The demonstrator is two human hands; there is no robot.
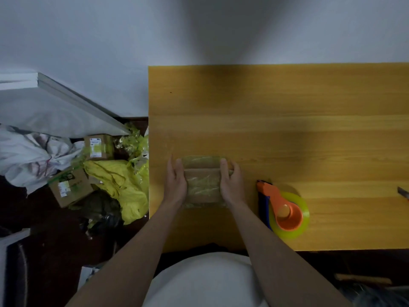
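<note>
Box (202, 187) on tabletop (287, 103), clasped at its sides by left grip (176, 185) and right grip (231, 185). Dispenser (285, 209) lies right of box, nearer right grip.

White labels (95, 147) on cardboard boxes (73, 196), print too blurred to read

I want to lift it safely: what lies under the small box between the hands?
The box sits on the wooden table, left hand and right hand gripping its sides. Its underside is hidden.
</note>
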